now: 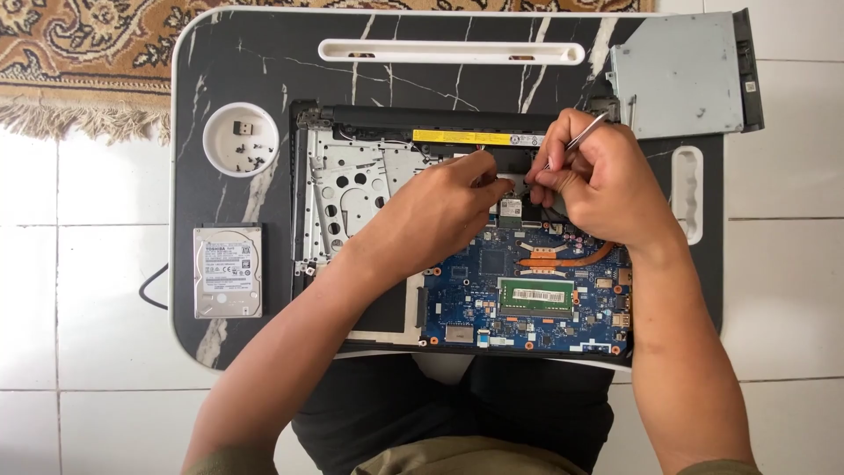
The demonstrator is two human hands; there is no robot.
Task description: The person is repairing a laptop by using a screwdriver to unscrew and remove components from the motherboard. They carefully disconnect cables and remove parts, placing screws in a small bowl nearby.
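An opened laptop lies on a black marble-pattern lap table, its blue motherboard bare. My left hand pinches something small near the small green card at the board's upper edge; what its fingertips hold is hidden. My right hand grips thin metal tweezers, their tip pointing down at the same spot next to the left fingertips. A green memory stick and a copper heat pipe lie just below the hands.
A round white cup recess holds several small dark screws. A silver hard drive lies at the table's left, a grey optical drive at the top right. A patterned rug and white floor tiles surround the table.
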